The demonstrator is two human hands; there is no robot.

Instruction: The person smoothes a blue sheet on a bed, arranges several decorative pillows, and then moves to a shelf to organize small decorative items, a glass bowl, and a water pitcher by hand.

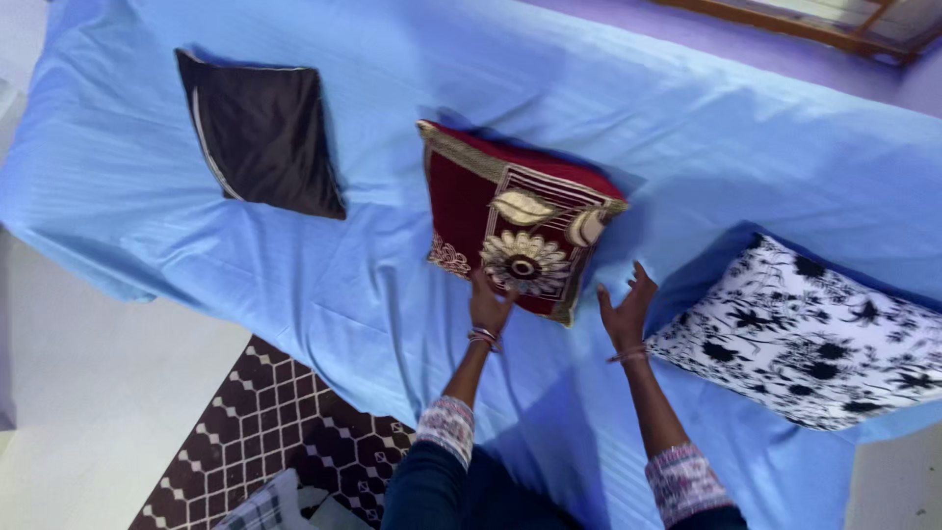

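On the blue-sheeted bed (294,285), the left hand (489,304) touches the maroon embroidered cushion (515,221) with flat fingers, while the right hand (626,309) hovers released beside it.

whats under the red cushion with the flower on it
The red cushion lies on the blue sheet, which spreads out around it. The left hand touches its lower edge; the right hand is open beside it. The sheet hides whatever it covers.
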